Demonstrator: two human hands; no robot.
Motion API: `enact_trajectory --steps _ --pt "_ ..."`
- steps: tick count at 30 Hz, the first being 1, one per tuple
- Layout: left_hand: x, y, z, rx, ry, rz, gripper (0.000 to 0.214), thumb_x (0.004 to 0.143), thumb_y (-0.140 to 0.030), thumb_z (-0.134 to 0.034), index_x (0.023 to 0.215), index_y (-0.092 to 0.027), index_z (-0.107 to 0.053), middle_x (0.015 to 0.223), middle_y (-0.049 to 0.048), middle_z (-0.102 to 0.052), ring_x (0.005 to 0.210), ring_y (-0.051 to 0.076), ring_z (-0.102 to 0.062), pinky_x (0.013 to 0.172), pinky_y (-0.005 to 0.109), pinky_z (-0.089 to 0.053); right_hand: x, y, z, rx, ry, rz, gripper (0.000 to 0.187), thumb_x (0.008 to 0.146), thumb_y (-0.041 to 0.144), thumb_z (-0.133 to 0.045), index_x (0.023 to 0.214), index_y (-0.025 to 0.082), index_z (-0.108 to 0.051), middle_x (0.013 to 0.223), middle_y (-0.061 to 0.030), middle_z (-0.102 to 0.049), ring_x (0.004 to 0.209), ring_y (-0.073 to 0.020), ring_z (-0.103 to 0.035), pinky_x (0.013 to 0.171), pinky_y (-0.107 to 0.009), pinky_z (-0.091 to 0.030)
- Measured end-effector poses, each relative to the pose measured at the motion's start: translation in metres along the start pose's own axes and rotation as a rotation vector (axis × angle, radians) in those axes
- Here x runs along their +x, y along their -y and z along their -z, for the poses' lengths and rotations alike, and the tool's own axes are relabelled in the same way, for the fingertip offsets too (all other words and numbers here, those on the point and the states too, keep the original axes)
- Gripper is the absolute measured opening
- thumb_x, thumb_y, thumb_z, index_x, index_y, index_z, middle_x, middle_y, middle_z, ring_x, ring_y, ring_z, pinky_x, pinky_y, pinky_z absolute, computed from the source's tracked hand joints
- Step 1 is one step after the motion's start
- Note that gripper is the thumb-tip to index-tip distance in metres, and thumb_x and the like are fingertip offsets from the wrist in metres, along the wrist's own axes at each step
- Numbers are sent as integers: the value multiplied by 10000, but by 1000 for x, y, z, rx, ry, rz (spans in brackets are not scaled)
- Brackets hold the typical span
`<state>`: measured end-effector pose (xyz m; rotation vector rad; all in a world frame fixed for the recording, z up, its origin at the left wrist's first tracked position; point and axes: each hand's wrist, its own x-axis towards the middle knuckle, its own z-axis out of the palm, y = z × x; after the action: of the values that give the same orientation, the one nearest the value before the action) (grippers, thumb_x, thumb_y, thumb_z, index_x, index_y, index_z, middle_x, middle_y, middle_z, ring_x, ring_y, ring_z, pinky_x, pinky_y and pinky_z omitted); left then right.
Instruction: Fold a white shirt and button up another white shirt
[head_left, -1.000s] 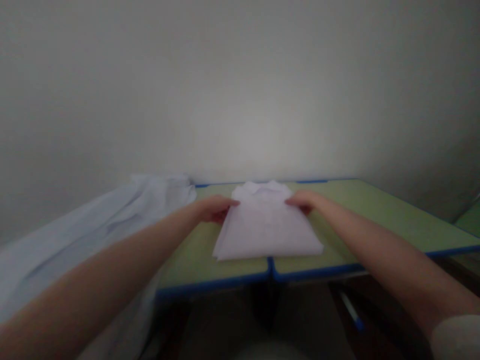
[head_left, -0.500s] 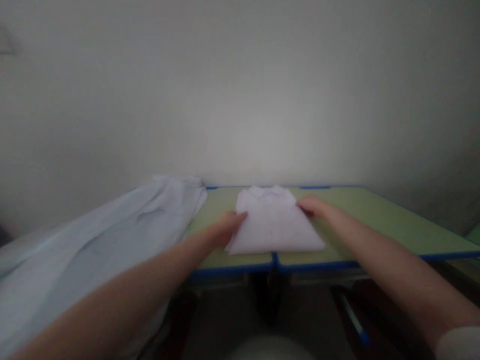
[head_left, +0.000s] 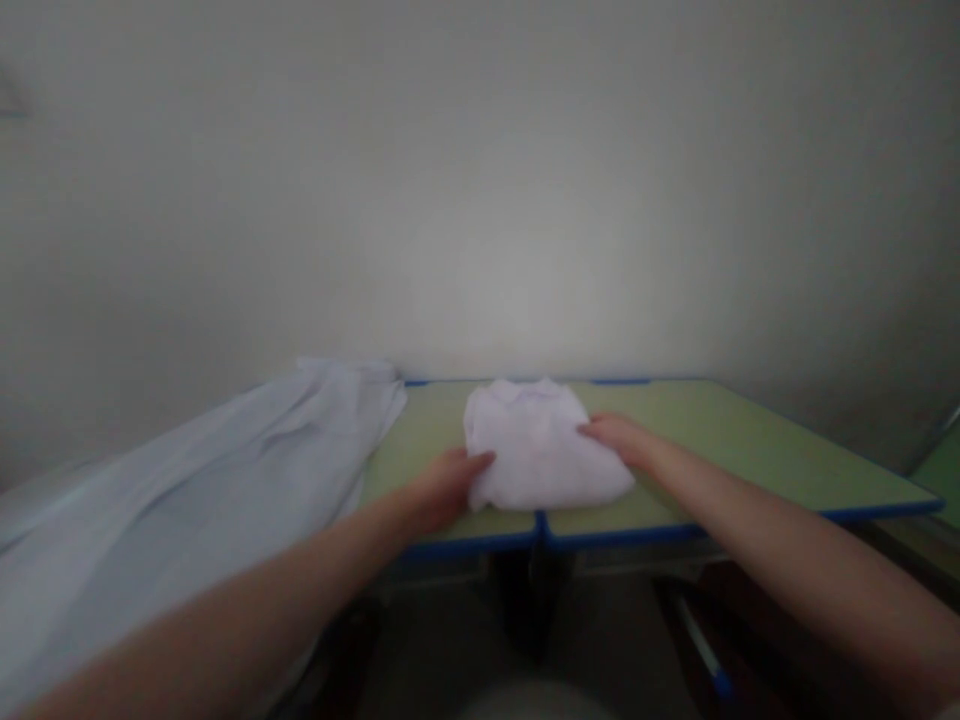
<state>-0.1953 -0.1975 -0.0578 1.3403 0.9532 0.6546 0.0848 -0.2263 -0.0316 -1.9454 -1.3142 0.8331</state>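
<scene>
A folded white shirt (head_left: pixel 546 450), its collar toward the wall, lies across the seam between two green tabletops. My left hand (head_left: pixel 450 482) grips its left side, with the thumb on top and the other fingers hidden beneath or behind the cloth. On the opposite side, my right hand (head_left: pixel 613 436) pinches the right edge, thumb above. Between the hands the cloth looks bunched and slightly rounded. The picture is blurred, so finer folds and any buttons cannot be made out.
A heap of white cloth (head_left: pixel 300 450) covers the left side. The pale green table (head_left: pixel 720 440) has blue edging and stands against a grey wall (head_left: pixel 525 200). Below the front edge, at lower right, is a white stick-like object with a blue end (head_left: pixel 703 645).
Both hands have moved slightly nearer. The shirt has gone from flat with straight edges to narrower and puffed up between them. The view has shifted a little.
</scene>
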Motion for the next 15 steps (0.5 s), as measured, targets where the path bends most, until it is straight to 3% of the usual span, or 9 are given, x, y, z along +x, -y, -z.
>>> enact_trajectory --steps 4,6,10,15 --pt "-10 -3 23 354 -283 -110 645 664 -436 -660 1197 -126 -470 1045 129 -632 818 203 -629 662 280 -482 -17 -12 11 -51 -39 12 158 730 252 -614 750 98 -645 703 -61 -649 536 -100 -537 449 -193 -336" --pt "-21 -3 39 553 -367 -158 679 616 -445 -681 1167 -101 -485 996 121 -635 766 191 -619 631 270 -461 -29 -18 17 -78 -28 15 196 711 297 -636 735 103 -641 653 -43 -623 495 -84 -495 425 -193 -290" --pt "-48 1 51 822 -218 -155 393 596 -447 -663 826 -131 -624 738 49 -641 662 171 -581 575 250 -405 -49 -28 23 -139 52 19 250 691 361 -639 693 112 -617 524 -1 -529 413 -66 -402 392 -206 -221" --pt "-57 2 33 801 -86 -145 324 602 -432 -641 755 -147 -653 655 12 -620 624 157 -553 539 229 -352 -61 -38 21 -67 93 24 204 687 322 -631 647 133 -565 483 29 -473 399 -62 -375 387 -202 -222"
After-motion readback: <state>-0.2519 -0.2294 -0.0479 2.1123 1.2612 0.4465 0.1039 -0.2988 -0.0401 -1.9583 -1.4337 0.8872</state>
